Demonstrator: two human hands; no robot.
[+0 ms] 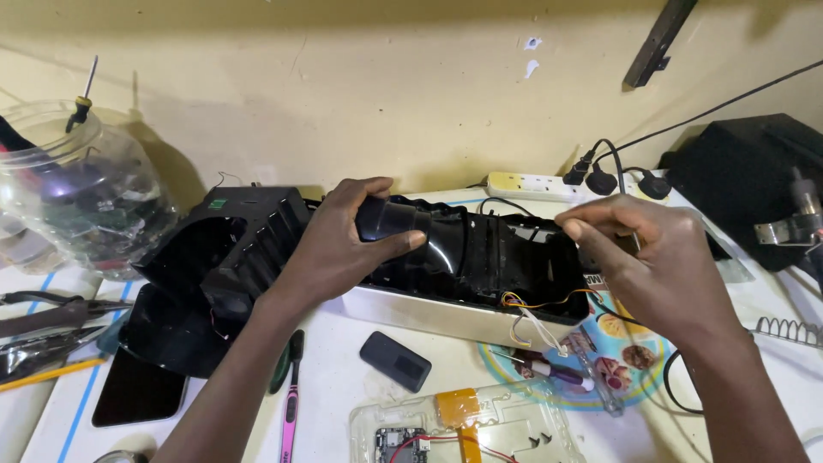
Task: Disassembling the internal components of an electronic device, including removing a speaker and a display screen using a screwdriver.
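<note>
Best to keep black speaker housing (480, 257) steady on desk (343, 360), clear of loose wires (536, 321) at its front edge. Left hand (343, 249) wrapped round black tube (394, 219) atop housing, fingers (390, 244) curled tight on it. Right hand (643, 257) at housing's right end, fingers (591, 225) pinched nearly closed; can't tell what, if anything, they grip.

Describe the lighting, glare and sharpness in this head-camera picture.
Head view: warm, dim light; a soft highlight glints on the glossy black plastic tube gripped by the left hand; the right hand is slightly motion-blurred; the clear plastic jar shows pale reflections.
</note>
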